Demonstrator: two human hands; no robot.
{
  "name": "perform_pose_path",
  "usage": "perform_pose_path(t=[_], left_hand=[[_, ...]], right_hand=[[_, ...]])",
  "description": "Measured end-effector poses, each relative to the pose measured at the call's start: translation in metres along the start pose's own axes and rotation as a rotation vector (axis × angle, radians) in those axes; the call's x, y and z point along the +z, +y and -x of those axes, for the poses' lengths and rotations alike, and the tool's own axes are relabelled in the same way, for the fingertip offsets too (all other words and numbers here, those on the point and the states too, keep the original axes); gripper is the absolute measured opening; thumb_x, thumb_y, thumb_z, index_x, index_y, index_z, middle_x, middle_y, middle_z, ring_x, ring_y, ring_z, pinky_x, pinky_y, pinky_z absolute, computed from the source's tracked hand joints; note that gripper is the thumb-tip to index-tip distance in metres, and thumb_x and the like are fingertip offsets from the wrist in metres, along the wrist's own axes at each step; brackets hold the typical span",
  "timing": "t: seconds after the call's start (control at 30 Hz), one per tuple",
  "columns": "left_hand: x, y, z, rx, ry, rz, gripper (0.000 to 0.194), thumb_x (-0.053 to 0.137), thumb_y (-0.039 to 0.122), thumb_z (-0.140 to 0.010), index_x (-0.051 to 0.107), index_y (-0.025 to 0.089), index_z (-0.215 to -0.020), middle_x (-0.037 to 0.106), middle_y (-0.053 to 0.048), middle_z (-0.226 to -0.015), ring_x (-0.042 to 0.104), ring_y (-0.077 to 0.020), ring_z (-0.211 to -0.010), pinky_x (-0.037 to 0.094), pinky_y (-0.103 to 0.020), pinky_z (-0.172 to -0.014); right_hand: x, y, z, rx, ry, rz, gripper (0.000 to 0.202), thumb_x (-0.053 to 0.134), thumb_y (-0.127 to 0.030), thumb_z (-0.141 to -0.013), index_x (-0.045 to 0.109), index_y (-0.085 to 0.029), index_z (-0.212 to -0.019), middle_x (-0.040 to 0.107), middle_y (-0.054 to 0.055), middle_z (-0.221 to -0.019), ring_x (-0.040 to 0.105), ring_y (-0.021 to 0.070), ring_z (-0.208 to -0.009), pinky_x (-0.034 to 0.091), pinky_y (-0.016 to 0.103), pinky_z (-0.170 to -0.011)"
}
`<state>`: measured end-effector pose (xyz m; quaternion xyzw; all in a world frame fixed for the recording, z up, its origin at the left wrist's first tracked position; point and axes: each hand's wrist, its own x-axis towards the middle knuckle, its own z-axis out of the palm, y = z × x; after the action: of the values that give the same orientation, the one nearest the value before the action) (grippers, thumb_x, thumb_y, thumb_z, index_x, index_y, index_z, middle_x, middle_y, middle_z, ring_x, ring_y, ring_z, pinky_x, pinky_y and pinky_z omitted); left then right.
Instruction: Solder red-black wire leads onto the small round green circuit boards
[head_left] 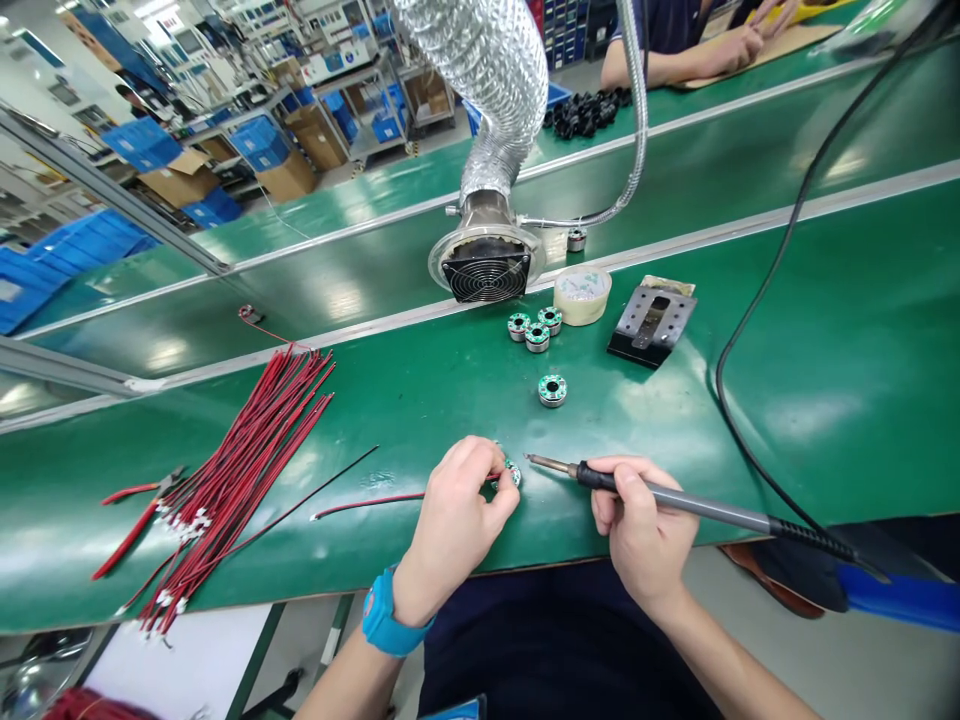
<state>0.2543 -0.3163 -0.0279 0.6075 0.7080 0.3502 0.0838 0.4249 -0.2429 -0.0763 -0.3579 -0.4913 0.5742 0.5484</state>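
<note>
My left hand (457, 505), with a blue wristband, pinches a red-and-black wire (375, 502) against a small round part with a green circuit board (514, 473). The fingers hide most of that part, and the wire's far end trails left over the mat. In my right hand (651, 530) is a soldering iron (675, 497), its tip just right of the round part and apart from it. Another round part (552, 390) sits farther back, with a cluster of similar parts (537, 336) beyond it.
A bundle of red-and-black wires (247, 450) and red-handled cutters (142, 515) lie left. A fume extractor (487, 270) hangs at the back, near a tape roll (583, 296) and a metal holder (652, 320). The iron's black cable (724, 375) loops right. A co-worker's hands (739, 50) appear across.
</note>
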Motion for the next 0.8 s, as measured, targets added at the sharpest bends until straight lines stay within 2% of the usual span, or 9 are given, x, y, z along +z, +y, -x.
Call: perform_pose_path(t=[0.3, 0.47, 0.6, 0.73, 0.8], left_hand=[[-0.001, 0.001, -0.002, -0.021, -0.027, -0.021, 0.021, 0.058, 0.007, -0.093, 0.049, 0.022, -0.081, 0.062, -0.002, -0.089, 0.058, -0.0178, -0.085, 0.045, -0.032, -0.077], [0.000, 0.000, -0.001, -0.029, -0.029, -0.037, 0.021, 0.058, 0.007, -0.092, 0.048, 0.022, -0.080, 0.062, -0.002, -0.088, 0.058, -0.0180, -0.084, 0.045, -0.032, -0.077], [0.001, -0.003, 0.000, -0.033, -0.039, -0.064, 0.020, 0.055, 0.009, -0.092, 0.046, 0.022, -0.080, 0.060, -0.001, -0.085, 0.059, -0.0178, -0.080, 0.046, -0.030, -0.073], [0.002, -0.007, 0.000, -0.009, -0.029, -0.093, 0.019, 0.051, 0.012, -0.095, 0.046, 0.023, -0.081, 0.059, -0.001, -0.082, 0.060, -0.0163, -0.072, 0.047, -0.029, -0.067], [0.002, -0.009, 0.002, -0.018, -0.040, -0.133, 0.010, 0.055, 0.016, -0.095, 0.053, 0.024, -0.089, 0.063, -0.001, -0.088, 0.064, -0.0167, -0.072, 0.049, -0.029, -0.067]], right_hand=[[0.001, -0.004, 0.000, -0.014, -0.034, 0.048, 0.029, 0.057, -0.037, -0.106, 0.075, -0.018, -0.093, 0.055, -0.005, -0.051, 0.050, 0.0092, -0.039, 0.041, 0.018, -0.036], [-0.002, -0.002, 0.004, -0.071, -0.080, 0.125, 0.023, 0.054, -0.031, -0.108, 0.075, -0.020, -0.104, 0.060, -0.005, -0.060, 0.053, 0.0084, -0.043, 0.045, 0.019, -0.041], [0.000, -0.005, -0.007, -0.301, -0.155, 0.354, 0.020, 0.056, -0.022, -0.106, 0.073, -0.022, -0.116, 0.065, -0.003, -0.073, 0.059, 0.0093, -0.051, 0.051, 0.021, -0.051], [0.006, -0.012, -0.038, -0.586, -0.249, 0.500, 0.028, 0.055, -0.014, -0.105, 0.069, -0.022, -0.128, 0.069, 0.002, -0.088, 0.069, 0.0126, -0.069, 0.057, 0.024, -0.067], [0.009, -0.013, -0.055, -0.676, -0.257, 0.583, 0.031, 0.055, -0.013, -0.105, 0.066, -0.022, -0.133, 0.071, 0.006, -0.100, 0.073, 0.0142, -0.080, 0.059, 0.025, -0.073]])
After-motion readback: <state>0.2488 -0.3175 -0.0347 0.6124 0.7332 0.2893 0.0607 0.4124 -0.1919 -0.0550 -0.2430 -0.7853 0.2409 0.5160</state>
